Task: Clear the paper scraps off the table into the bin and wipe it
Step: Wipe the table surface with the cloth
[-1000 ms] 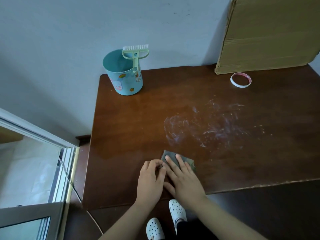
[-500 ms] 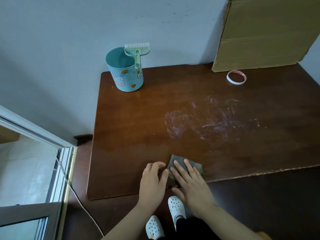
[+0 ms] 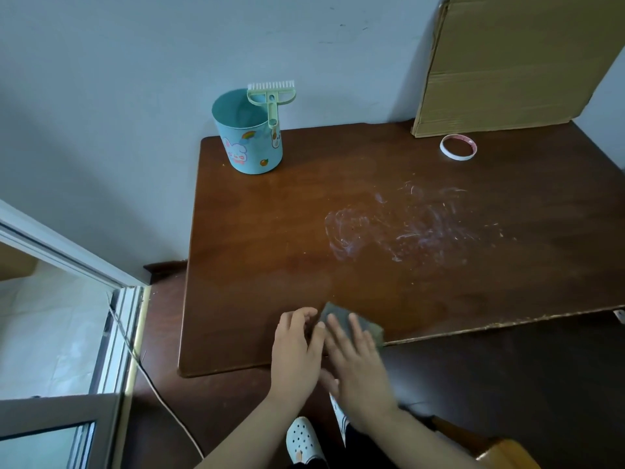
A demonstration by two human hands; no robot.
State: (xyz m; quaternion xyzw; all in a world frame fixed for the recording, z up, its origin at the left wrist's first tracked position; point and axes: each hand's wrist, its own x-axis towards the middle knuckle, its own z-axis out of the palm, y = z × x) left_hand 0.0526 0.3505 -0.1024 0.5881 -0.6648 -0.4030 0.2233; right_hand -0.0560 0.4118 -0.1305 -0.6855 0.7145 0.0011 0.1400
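Note:
A grey-green cloth [image 3: 363,324] lies at the front edge of the brown wooden table [image 3: 270,252]. My right hand [image 3: 355,363] presses flat on it with straight fingers. My left hand [image 3: 297,353] lies flat beside it on the left, fingers touching the cloth's left edge. A light blue bin [image 3: 248,143] with cartoon stickers stands at the table's far left corner, a green brush [image 3: 272,96] hooked on its rim. Whitish smears [image 3: 399,228] streak the table's middle.
A cardboard sheet [image 3: 507,62] leans on the wall at the back right, a roll of tape [image 3: 458,147] in front of it. A sliding door frame [image 3: 111,333] and a cable [image 3: 148,377] are on the floor to the left. My white shoes [image 3: 302,438] show below the table.
Both hands and the cloth have slid toward me, from a little inside the table to its front edge. The view has shifted slightly.

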